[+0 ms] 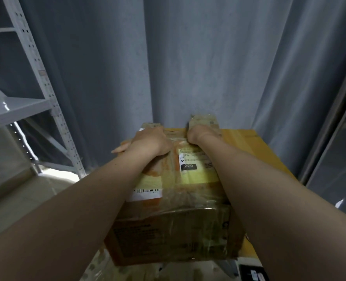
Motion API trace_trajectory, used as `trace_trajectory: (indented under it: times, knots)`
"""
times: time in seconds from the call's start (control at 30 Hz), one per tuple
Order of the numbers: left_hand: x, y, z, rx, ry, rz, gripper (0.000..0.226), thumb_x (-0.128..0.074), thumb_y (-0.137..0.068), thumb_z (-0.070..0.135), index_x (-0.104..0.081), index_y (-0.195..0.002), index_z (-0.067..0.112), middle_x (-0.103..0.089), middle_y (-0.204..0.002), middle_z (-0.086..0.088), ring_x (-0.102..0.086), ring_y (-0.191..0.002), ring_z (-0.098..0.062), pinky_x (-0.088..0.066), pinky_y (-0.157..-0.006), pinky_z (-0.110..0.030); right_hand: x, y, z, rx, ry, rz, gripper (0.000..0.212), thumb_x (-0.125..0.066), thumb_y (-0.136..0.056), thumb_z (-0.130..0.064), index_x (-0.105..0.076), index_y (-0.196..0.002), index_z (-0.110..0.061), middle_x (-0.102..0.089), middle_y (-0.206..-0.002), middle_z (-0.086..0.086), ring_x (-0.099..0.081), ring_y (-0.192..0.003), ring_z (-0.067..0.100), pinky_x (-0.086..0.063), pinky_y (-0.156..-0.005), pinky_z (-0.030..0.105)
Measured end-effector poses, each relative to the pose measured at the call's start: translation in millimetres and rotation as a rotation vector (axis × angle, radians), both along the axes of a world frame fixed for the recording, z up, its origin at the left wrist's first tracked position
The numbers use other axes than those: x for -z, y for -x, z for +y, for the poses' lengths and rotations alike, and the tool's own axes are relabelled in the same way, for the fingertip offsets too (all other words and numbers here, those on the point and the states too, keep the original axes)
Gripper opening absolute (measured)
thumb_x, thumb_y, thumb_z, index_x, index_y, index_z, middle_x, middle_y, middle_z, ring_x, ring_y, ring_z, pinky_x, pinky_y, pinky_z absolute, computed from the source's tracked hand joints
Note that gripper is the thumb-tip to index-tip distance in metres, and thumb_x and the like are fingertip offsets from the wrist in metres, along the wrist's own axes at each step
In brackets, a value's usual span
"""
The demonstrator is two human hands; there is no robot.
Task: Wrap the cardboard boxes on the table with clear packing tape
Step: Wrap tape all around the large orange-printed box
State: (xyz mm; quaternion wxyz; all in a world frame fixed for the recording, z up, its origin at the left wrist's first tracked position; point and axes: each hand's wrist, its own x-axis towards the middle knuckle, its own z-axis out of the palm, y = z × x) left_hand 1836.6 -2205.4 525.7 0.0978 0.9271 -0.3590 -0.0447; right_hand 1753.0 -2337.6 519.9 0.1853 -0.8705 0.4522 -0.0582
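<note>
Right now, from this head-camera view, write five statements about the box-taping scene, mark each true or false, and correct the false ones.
1. Both the left hand and the right hand lie on top of the cardboard box. True.
2. The black label reads 220. True.
3. The curtain behind is red. False: it is grey.
4. The barcode label is on the box's right side. False: it is on the left side.
5. A metal shelf rack stands at the left. True.

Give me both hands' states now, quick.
Left hand: open, pressing flat on the cardboard box top.
Right hand: closed round what looks like a tape-covered flap at the box's far edge.
</note>
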Motion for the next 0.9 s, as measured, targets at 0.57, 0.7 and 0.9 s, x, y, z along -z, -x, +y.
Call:
trace_trajectory:
  times: [0.57, 0.7, 0.9]
  knots:
    - [-19, 25, 47, -0.377, 0.287, 0.170, 0.075, -0.044, -0.097, 0.063, -0.020, -0.157, 0.025, -0.040, -0.155, -0.018, -0.040, -0.139, -0.043, -0.040, -0.108, -0.057, -9, 66, 28, -0.010, -0.069, -0.108, 0.019, -0.040, -0.105, -0.008, -0.056, -0.114, -0.007, -0.062, -0.125, 0.019, -0.059, -0.105, 0.034, -0.051, -0.090, 0.040]
    - [-19, 16, 69, -0.344, 0.426, 0.433, 0.060, -0.044, -0.103, 0.052, -0.054, -0.141, 0.007, -0.061, -0.139, -0.016, -0.062, -0.119, -0.037, -0.050, -0.101, -0.037, -21, 75, 54, -0.101, -0.164, -0.139, 0.043, -0.022, -0.113, -0.018, -0.052, -0.142, -0.006, -0.049, -0.151, 0.023, -0.049, -0.136, 0.036, -0.039, -0.111, 0.039]
    - [-66, 37, 101, -0.377, 0.665, 0.310, 0.062, -0.038, -0.104, 0.049, -0.033, -0.158, 0.019, -0.039, -0.158, -0.018, -0.042, -0.141, -0.041, -0.038, -0.112, -0.042, -69, 92, 81, 0.111, -0.136, -0.521, 0.054, -0.033, -0.107, -0.043, -0.058, -0.137, -0.004, -0.059, -0.142, 0.018, -0.055, -0.129, 0.039, -0.042, -0.105, 0.040]
